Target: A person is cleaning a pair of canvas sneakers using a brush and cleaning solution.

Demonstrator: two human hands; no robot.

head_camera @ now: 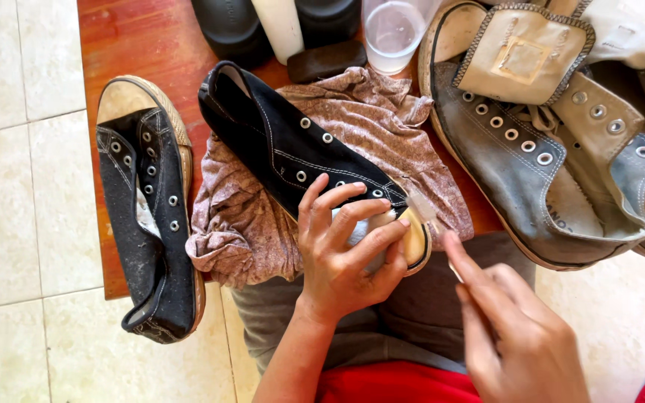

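Note:
A black canvas sneaker without laces lies on a crumpled pinkish-brown cloth over my lap. My left hand grips the sneaker's rubber toe end. My right hand holds a small clear-handled brush, blurred, with its head against the toe cap right beside my left fingers.
A second black sneaker lies at the left edge of the red-brown wooden board. Grey high-top shoes fill the right side. A clear plastic cup, a dark bar and dark containers stand at the back. Pale floor tiles surround everything.

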